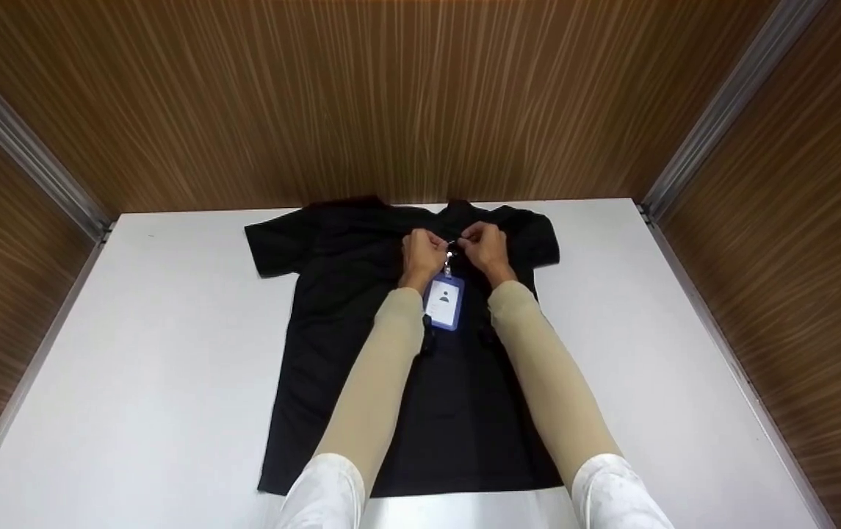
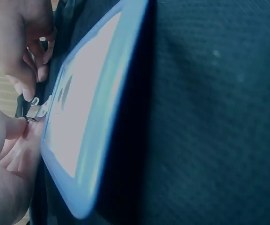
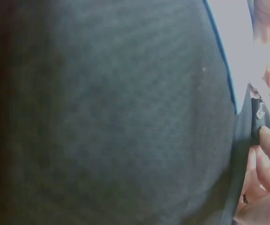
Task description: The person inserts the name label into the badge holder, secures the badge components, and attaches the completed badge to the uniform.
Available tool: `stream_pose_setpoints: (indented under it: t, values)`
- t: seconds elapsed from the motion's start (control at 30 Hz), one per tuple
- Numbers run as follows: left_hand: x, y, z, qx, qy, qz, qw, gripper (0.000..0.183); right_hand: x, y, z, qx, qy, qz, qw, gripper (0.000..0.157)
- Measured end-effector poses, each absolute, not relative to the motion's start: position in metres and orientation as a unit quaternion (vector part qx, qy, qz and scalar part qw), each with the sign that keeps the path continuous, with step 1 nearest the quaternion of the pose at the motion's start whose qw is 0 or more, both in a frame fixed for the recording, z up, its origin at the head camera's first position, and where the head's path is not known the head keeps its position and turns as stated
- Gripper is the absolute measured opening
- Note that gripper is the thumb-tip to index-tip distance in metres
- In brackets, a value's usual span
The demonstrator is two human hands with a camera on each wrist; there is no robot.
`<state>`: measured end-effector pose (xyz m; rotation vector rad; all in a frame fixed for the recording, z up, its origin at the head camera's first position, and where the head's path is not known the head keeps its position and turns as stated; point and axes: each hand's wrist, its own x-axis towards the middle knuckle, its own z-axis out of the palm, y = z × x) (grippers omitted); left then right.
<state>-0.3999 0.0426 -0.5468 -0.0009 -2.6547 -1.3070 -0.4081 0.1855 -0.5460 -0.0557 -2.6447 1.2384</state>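
Observation:
A black short-sleeved shirt [image 1: 435,419] lies spread flat with its collar at the far side. On its chest rests a blue-framed ID badge [image 1: 444,303] with a white card and a small figure printed on it. My left hand [image 1: 424,257] pinches the badge's metal clip [image 2: 34,111] between thumb and finger. Just to the right, my right hand [image 1: 486,248] pinches a bit of the shirt's dark fabric [image 3: 256,119], its fingertips close beside the clip. In the left wrist view the badge [image 2: 85,103] tilts up off the cloth.
A white table [image 1: 170,353] carries the shirt. Brown wood-patterned panels [image 1: 376,103] enclose it at the back and both sides, with metal strips [image 1: 728,92] at the corners. Beige sleeves [image 1: 372,367] cover both forearms, and a dark wrist device [image 1: 428,336] shows beside the badge.

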Motion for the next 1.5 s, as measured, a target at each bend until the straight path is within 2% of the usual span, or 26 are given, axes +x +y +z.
stream_pose_setpoints:
  t: [0.27,0.57,0.8,1.03,1.33,1.5]
  values:
    - [-0.406,0.040,-0.555,0.010,-0.894,-0.433,0.110,0.014,-0.411,0.177,-0.548,0.007,-0.895,0.434,0.103,0.007]
    - [-0.400,0.041,-0.547,0.010,-0.899,-0.426,0.102,0.013,-0.412,0.177,-0.548,0.037,-0.891,0.444,0.085,0.010]
    - [-0.399,0.052,-0.551,0.001,-0.899,-0.431,0.085,0.012,-0.410,0.189,-0.551,0.038,-0.889,0.447,0.092,0.011]
    - [-0.398,0.056,-0.552,-0.006,-0.898,-0.430,0.091,0.012,-0.410,0.193,-0.553,0.055,-0.890,0.441,0.101,0.009]
    - [-0.408,0.057,-0.563,0.009,-0.889,-0.447,0.099,0.012,-0.412,0.190,-0.551,0.067,-0.888,0.447,0.086,0.008]
    - [-0.404,0.056,-0.557,0.007,-0.896,-0.436,0.085,0.008,-0.413,0.192,-0.552,0.065,-0.885,0.455,0.071,0.008]
